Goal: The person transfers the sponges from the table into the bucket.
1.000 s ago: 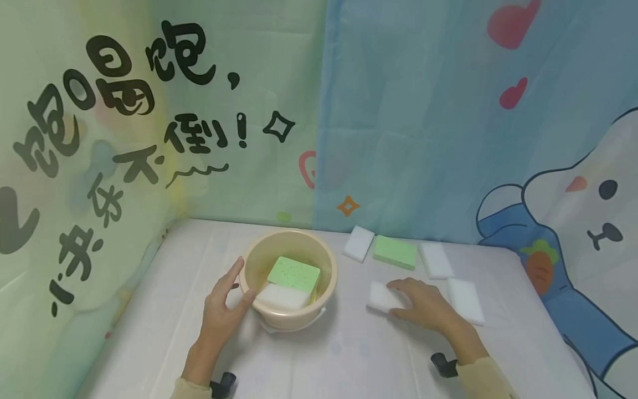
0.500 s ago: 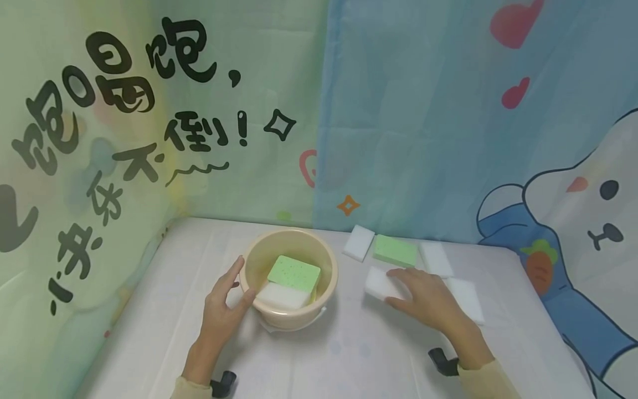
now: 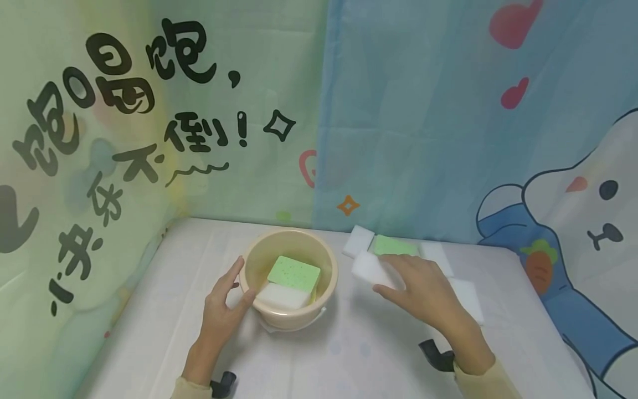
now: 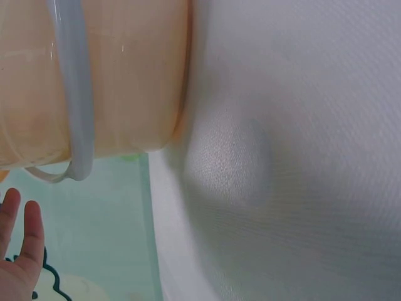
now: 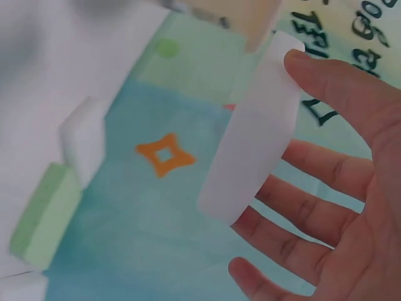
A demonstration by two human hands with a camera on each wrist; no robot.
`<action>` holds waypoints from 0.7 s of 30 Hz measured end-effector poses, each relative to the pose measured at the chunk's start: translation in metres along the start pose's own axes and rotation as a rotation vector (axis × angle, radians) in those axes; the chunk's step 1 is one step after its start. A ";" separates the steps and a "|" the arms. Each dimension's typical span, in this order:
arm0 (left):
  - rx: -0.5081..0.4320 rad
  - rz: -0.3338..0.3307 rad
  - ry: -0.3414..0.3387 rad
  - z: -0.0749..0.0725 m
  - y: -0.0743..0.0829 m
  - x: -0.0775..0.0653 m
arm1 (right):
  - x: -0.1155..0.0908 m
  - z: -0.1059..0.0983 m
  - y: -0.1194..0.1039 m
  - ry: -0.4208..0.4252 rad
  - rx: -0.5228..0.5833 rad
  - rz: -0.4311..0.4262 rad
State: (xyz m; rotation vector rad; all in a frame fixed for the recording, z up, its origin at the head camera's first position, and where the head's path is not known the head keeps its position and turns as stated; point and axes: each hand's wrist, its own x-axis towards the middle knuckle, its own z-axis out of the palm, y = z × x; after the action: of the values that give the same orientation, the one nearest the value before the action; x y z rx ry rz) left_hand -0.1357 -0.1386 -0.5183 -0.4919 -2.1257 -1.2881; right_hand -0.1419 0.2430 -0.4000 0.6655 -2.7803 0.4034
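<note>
A white sponge (image 3: 371, 270) is pinched in the right hand (image 3: 423, 288), clamped between the thumb and the fingers; in the right wrist view, the lowest finger is held apart from it. The sponge is held raised and tilted above the white tablecloth (image 3: 339, 366), to the right of the cream bucket (image 3: 291, 320) and well outside it.

The bucket is steadied at its left side by the left hand (image 3: 222, 310), whose thumb is set against the near rim and whose index finger is laid along the left rim. Thumb and index finger are spread apart, and two straight fingers are seen beyond the grey handle (image 4: 75, 94) in the left wrist view; how firmly the rim is pressed cannot be told.

Inside the bucket, a speckled green sponge (image 3: 294, 272) is leaned behind a second white sponge (image 3: 282, 296). By the backdrop (image 3: 408, 111), a white block (image 3: 359, 241) and a plain green block (image 3: 396, 245) are laid side by side, the latter partly hidden by the right hand. Two further white pads (image 3: 437, 257) are placed to the right, the nearer one partly covered too.
</note>
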 end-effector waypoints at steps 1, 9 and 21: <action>-0.001 0.000 0.000 0.000 0.000 0.000 | 0.002 -0.002 -0.003 0.011 -0.002 -0.004; -0.002 -0.008 -0.003 0.000 0.000 0.000 | 0.024 -0.013 -0.030 -0.010 -0.005 -0.002; 0.010 -0.004 -0.001 0.000 0.002 0.001 | 0.064 -0.001 -0.067 -0.063 0.017 -0.098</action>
State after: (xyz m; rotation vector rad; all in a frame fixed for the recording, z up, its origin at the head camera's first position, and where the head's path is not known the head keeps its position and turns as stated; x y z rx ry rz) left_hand -0.1347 -0.1379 -0.5161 -0.4847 -2.1339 -1.2788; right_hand -0.1650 0.1599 -0.3656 0.8287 -2.7912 0.3932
